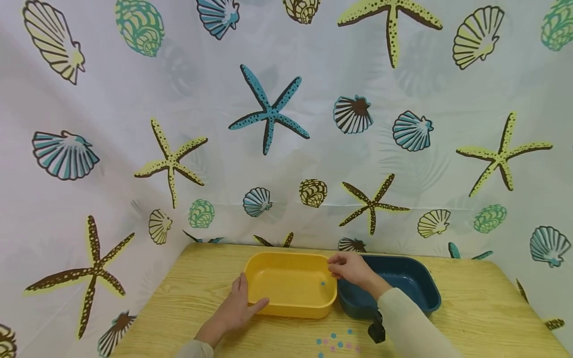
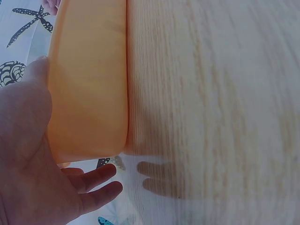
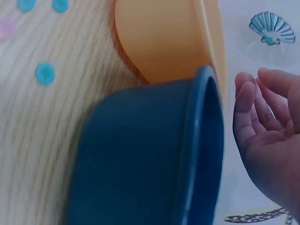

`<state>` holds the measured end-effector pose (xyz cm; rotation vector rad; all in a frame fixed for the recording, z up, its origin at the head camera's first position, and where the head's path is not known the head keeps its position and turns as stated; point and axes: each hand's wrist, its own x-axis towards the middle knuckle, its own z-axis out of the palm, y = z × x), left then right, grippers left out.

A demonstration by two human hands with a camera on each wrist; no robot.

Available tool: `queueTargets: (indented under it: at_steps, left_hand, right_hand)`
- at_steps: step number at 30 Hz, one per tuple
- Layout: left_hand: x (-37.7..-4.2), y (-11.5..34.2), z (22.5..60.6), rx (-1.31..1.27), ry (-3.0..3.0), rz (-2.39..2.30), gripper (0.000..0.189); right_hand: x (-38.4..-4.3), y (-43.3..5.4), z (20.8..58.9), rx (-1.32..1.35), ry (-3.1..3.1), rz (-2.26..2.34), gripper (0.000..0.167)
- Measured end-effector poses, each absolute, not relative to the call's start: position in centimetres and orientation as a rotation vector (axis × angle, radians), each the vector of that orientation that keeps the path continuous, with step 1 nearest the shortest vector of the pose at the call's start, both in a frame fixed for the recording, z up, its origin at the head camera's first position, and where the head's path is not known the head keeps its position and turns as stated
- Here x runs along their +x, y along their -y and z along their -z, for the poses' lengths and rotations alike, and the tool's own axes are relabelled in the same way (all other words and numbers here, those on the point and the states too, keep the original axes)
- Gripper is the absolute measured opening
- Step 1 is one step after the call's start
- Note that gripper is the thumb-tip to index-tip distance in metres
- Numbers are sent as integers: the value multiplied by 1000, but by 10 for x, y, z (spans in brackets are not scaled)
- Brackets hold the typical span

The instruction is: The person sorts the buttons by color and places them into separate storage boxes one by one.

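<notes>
A yellow plastic basin [image 1: 291,312] stands on the wooden table, with a small blue button [image 1: 323,283] inside near its right end. My left hand [image 1: 237,306] rests at the basin's left front corner, thumb along the front rim and fingers by the left end. In the left wrist view, two of the left hand's [image 2: 35,154] fingers stretch out past the basin wall. Over the basin's right edge hovers my right hand [image 1: 351,269], loosely curled. The right wrist view shows the right hand [image 3: 272,110] with thumb and fingertips close together and nothing visible between them.
A dark blue basin [image 1: 431,293] adjoins the yellow one on the right. Several blue and pink buttons [image 1: 340,344] lie scattered on the table [image 1: 474,308] in front. The black wrist camera [image 1: 377,332] sits at my right sleeve. A shell-patterned curtain [image 1: 313,159] surrounds the table.
</notes>
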<state>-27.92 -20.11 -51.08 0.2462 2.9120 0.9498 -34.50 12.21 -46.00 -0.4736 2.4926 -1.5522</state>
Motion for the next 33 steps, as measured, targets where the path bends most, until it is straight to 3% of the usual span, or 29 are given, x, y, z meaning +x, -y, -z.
queueTargets:
  at_steps: [10,33]
  left_hand:
    - [-279,200,511,233,-2907,-944,110]
    - [-279,200,509,232,-2920,-938,111]
  right_hand:
    - [-316,-146,450,-691,-2510,1327,21]
    - [-260,-177,467,-845,-2382,1202,13]
